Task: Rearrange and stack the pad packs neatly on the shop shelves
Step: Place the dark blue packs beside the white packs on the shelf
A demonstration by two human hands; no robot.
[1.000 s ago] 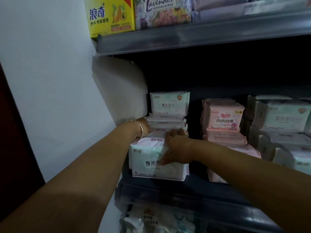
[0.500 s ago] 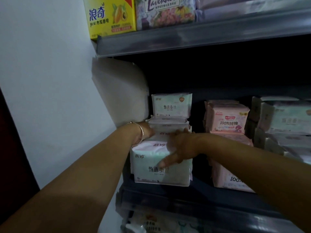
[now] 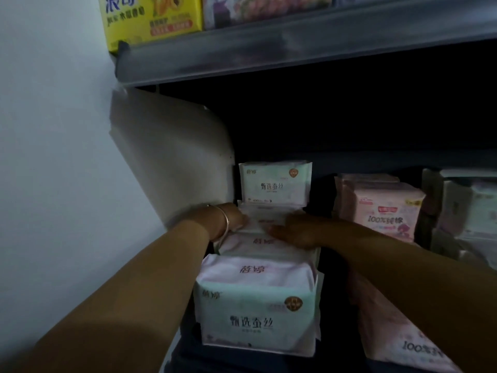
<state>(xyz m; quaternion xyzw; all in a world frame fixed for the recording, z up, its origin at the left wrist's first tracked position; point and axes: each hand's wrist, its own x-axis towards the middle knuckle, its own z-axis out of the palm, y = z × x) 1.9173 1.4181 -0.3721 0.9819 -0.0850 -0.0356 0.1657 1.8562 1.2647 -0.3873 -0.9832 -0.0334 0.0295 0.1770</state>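
The white-and-green pad packs sit in a column at centre frame, at the left end of the dark shelf [image 3: 188, 356], running from the front pack [image 3: 258, 313] at lower centre back to an upright pack [image 3: 275, 184] at the rear. Flat packs [image 3: 258, 246] lie between them.

The left hand [image 3: 236, 218], a bangle [image 3: 225, 222] on its wrist, reaches in from the left of the column; its fingers are hidden behind the packs, so whether they grip cannot be told. The right hand [image 3: 293, 230] lies flat on the flat packs with fingers extended and relaxed, pressing rather than grasping.

Judgement: the step in hand is squaring the middle packs. To do it well, both hands should press inward evenly, aligning the edges with the front pack, then push the column back against the white side panel [image 3: 172, 162]. The soft wrappers probably slip; light, level pressure is advised. The pink packs [image 3: 384, 208] at right of frame stand near and should not be nudged.
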